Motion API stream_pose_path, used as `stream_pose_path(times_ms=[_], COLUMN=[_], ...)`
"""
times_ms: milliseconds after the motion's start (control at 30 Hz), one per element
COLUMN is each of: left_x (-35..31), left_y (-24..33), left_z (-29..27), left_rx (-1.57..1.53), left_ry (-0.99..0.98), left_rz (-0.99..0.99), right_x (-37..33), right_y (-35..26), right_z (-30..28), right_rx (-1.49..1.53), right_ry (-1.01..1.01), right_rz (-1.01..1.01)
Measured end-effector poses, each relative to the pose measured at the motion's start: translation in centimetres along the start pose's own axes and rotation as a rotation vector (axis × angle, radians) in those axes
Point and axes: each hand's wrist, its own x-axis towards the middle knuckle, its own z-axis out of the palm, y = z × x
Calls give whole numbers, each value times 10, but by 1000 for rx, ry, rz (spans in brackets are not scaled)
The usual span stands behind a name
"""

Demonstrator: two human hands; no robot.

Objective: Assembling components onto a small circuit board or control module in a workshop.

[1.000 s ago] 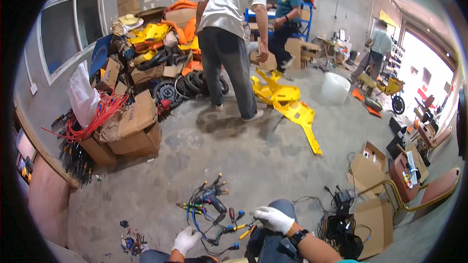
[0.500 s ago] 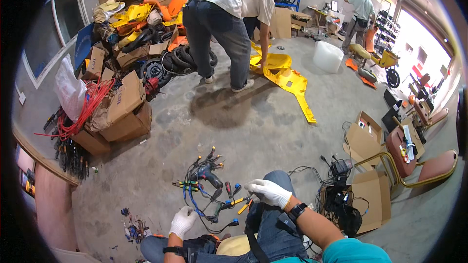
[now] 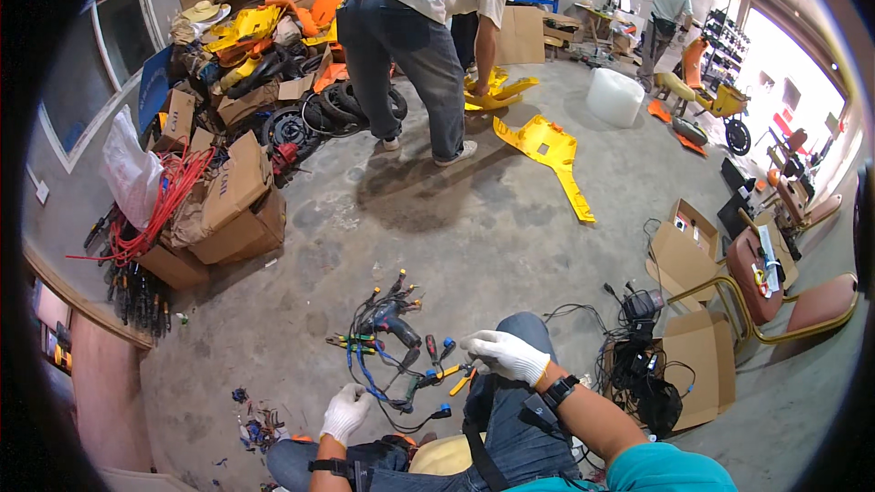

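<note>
My left hand, in a white knit glove, is closed beside the dark and blue cables on the floor; what its fingers hold is hidden. Over my bent knee, my right hand, also gloved, has its fingers curled together, and anything in them is too small to make out. Below its fingertips is a pair of yellow-handled pliers. A power drill lies ahead between my hands, with a red-handled screwdriver and a bundle of blue wires about it. A cable ends in a blue connector.
Wire scraps lie left of me. Black adapters and cables sit by an opened cardboard box and a chair at right. Ahead, a person bends over yellow panels. Boxes and parts are piled at left.
The bending person has pulled one yellow panel back, apart from the long one on the floor. The far person has turned. My hands have hardly moved.
</note>
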Motion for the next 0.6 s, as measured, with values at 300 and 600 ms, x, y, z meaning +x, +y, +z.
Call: stream_pose_path(times_ms=[300,600], left_x=[-4,-9], left_y=[3,12], left_z=[-3,-7], left_rx=[-15,4], left_ry=[4,-7], left_rz=[-11,-3], right_x=[4,-2], right_y=[5,-2], right_z=[-3,0], right_rx=[13,-7], right_ry=[-29,-6], right_rz=[-1,2])
